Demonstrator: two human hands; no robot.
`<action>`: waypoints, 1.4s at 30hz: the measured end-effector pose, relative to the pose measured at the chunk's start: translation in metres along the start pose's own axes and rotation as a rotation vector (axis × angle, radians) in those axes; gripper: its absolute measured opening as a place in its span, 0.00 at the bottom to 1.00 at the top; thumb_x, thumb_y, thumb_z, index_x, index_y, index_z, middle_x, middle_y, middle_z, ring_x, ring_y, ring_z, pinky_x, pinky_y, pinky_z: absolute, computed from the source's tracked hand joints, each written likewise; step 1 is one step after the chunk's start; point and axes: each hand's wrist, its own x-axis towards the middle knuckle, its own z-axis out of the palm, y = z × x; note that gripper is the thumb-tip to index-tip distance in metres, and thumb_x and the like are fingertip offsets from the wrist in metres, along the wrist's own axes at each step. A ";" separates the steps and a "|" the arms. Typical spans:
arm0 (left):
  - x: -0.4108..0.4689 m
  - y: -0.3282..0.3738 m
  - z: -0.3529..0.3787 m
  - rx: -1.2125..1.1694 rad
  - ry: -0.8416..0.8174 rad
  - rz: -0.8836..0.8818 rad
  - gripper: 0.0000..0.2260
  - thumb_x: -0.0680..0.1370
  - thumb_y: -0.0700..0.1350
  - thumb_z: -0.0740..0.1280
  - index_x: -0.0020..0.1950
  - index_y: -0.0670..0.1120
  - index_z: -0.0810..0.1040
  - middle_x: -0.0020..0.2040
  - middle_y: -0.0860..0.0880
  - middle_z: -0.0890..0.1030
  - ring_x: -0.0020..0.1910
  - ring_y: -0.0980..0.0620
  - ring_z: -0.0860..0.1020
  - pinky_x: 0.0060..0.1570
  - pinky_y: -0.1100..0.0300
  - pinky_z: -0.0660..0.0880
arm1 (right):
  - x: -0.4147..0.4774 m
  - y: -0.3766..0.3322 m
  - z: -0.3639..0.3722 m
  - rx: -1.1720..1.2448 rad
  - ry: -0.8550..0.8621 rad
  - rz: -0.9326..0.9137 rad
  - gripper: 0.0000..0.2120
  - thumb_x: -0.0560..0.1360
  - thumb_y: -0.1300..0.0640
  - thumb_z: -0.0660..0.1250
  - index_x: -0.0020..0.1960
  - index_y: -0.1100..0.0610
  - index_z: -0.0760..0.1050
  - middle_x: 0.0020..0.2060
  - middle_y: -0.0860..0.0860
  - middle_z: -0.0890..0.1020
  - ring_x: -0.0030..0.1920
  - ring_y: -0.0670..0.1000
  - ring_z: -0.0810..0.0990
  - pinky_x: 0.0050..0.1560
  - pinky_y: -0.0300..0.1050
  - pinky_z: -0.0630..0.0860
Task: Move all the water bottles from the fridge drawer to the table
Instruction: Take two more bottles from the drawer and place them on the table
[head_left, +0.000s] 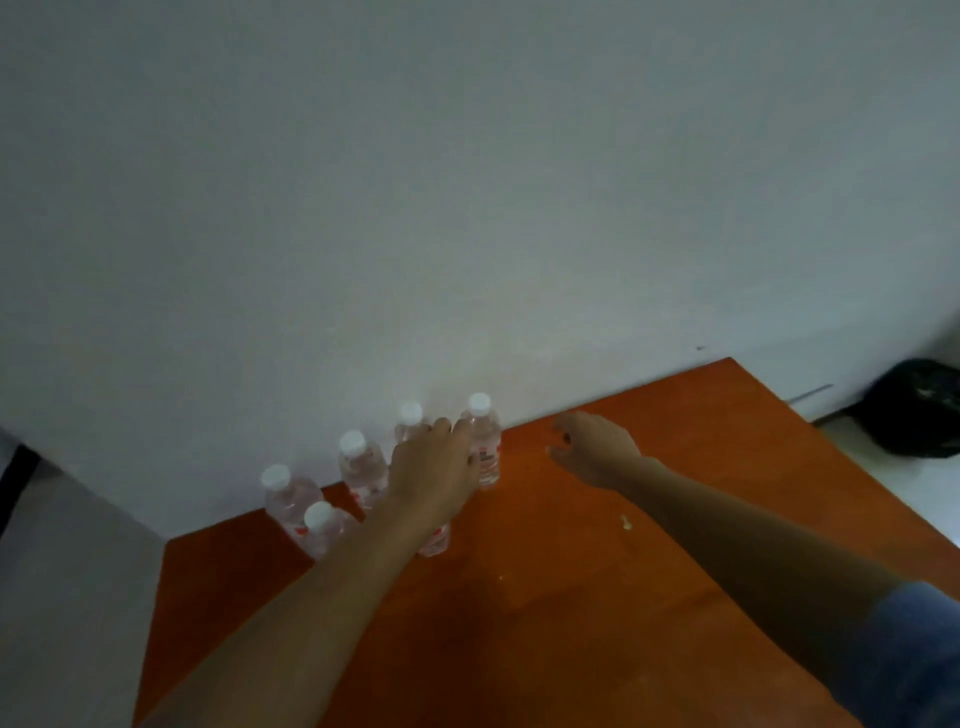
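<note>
Several clear water bottles with white caps and red labels stand at the far left of the orange table (571, 597), by the wall. My left hand (434, 478) reaches over them, back up and fingers stretched forward. Its fingertips touch the side of the rightmost bottle (485, 447). The palm hides the top of another bottle (435, 543), of which only the base shows. Further bottles stand at the left (291, 499), front left (322, 530), middle (361, 467) and back (410, 423). My right hand (592, 452) hovers over the table to the right, fingers spread, holding nothing.
A white wall (467, 208) runs right behind the table. A black bag (919, 410) lies on the floor at the far right. A small pale crumb (627, 522) sits on the tabletop. Grey floor (67, 571) shows to the left of the table.
</note>
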 end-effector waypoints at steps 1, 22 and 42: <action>0.000 0.011 -0.001 -0.018 -0.014 0.045 0.13 0.81 0.51 0.57 0.62 0.47 0.71 0.52 0.47 0.79 0.46 0.49 0.78 0.39 0.58 0.72 | -0.016 0.014 -0.003 0.003 -0.013 0.029 0.21 0.79 0.46 0.62 0.68 0.53 0.70 0.62 0.54 0.77 0.58 0.57 0.77 0.56 0.54 0.76; -0.122 0.593 0.046 -0.111 -0.342 0.930 0.09 0.78 0.53 0.61 0.51 0.48 0.74 0.46 0.48 0.79 0.43 0.49 0.78 0.38 0.57 0.74 | -0.581 0.402 -0.066 0.122 0.316 0.973 0.17 0.75 0.43 0.65 0.61 0.49 0.75 0.54 0.50 0.82 0.52 0.52 0.79 0.48 0.45 0.73; -0.216 1.083 0.068 -0.176 -0.377 1.563 0.08 0.77 0.50 0.63 0.50 0.48 0.75 0.48 0.48 0.80 0.45 0.48 0.78 0.47 0.53 0.78 | -0.896 0.665 -0.086 0.196 0.553 1.609 0.16 0.75 0.43 0.64 0.59 0.49 0.75 0.55 0.50 0.82 0.53 0.53 0.80 0.52 0.49 0.76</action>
